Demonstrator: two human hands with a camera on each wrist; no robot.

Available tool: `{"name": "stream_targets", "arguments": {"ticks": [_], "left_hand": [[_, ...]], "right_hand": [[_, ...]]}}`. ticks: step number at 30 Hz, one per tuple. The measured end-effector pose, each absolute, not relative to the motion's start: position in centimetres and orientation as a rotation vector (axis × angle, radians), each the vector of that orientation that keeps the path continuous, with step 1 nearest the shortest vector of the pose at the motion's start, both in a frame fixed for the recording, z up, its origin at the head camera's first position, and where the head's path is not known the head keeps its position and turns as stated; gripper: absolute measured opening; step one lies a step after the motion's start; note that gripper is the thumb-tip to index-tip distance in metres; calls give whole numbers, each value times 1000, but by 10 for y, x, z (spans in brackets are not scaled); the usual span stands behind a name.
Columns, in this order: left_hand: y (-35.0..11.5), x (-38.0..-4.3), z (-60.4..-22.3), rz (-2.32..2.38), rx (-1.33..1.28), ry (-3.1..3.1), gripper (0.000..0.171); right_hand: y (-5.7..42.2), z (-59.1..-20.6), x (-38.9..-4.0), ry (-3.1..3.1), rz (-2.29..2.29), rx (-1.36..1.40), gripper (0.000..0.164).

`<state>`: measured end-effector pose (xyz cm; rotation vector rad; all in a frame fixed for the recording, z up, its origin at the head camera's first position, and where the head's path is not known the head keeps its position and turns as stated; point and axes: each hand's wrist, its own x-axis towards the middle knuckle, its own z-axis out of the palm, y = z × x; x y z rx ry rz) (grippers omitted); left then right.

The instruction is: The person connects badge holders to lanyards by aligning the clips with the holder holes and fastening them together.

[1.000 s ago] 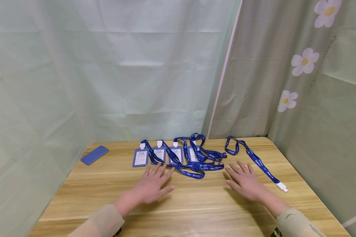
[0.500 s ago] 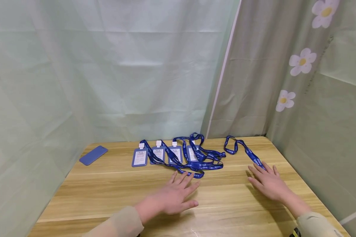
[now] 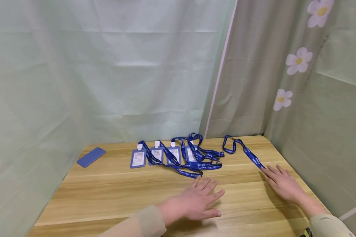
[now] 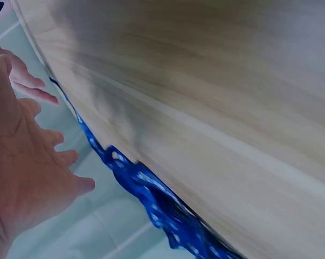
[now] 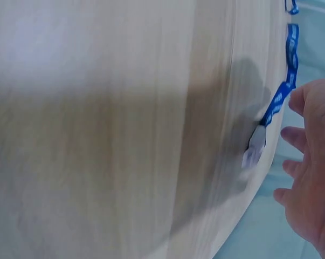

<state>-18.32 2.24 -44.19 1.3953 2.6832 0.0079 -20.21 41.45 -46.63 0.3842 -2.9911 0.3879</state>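
My right hand (image 3: 284, 184) hovers with spread fingers over the clip end of a loose blue lanyard (image 3: 252, 156). In the right wrist view the white clip (image 5: 255, 145) lies on the table below that hand, which hides it in the head view. My left hand (image 3: 195, 199) is held palm down over the middle of the table, fingers spread and holding nothing. Beyond its fingertips lie the tangled blue lanyards (image 3: 192, 166) of several badge holders. Those blue holders, such as the leftmost badge (image 3: 137, 158), stand in a row, with white cards inside.
A plain blue badge holder (image 3: 91, 157), without a lanyard, lies at the table's back left. The wooden table (image 3: 106, 197) meets a pale curtain (image 3: 154, 82) at the back. Another curtain with flowers (image 3: 298, 61) hangs at the right.
Both hands have moved right, the right one from left of the loose lanyard to over its clip end. The left hand has come away from the badge row. The badges and lanyards look unmoved.
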Motion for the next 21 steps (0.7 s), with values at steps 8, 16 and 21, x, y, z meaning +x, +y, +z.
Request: {"name": "stream_targets", "arguments": {"ticks": [8, 16, 21], "left_hand": [[59, -175, -441, -19, 1409, 2633, 73], [90, -174, -448, -87, 1409, 2621, 72], [102, -176, -451, -83, 1381, 2619, 71]], "right_hand": [[432, -469, -193, -3012, 388, 377, 41], [443, -473, -186, -2986, 371, 380, 38], [445, -478, -184, -2982, 343, 376, 35]]}}
